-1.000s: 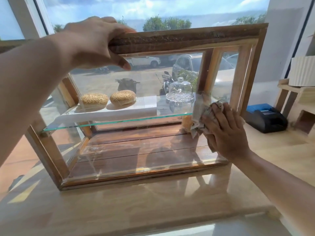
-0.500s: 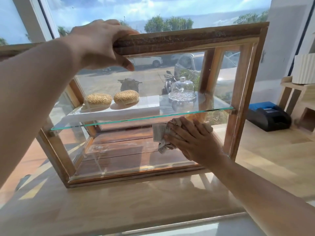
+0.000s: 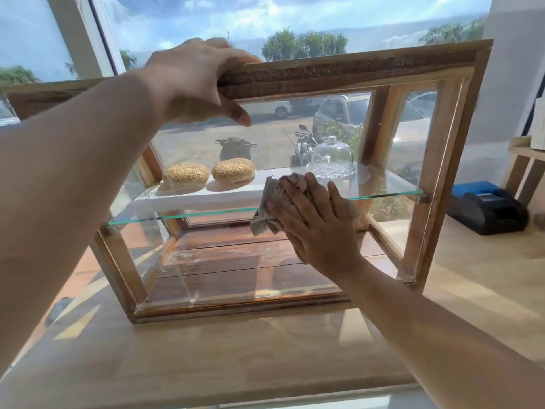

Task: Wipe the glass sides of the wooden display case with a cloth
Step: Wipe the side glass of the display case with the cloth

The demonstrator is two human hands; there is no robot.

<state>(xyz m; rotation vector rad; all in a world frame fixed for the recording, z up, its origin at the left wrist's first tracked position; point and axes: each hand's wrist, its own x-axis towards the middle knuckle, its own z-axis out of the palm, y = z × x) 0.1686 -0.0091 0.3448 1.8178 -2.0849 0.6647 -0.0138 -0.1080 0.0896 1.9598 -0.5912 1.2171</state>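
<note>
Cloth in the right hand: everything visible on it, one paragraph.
The cloth is a small, crumpled rag, pale grey-beige, looking like thin worn fabric. The right hand presses it flat-palmed against the front glass of the wooden display case, about mid-height, level with the glass shelf. Most of it is hidden under the fingers; bunched folds stick out left of and above them.

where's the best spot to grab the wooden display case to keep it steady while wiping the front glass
Probably the thick wooden top rail, from above, fingers over the top and thumb under the front lip, as the left hand does. It is the sturdiest bar, clear of the panes, and high enough to brace the wooden display case against the right hand pressing the crumpled grey cloth on the front glass.
</note>
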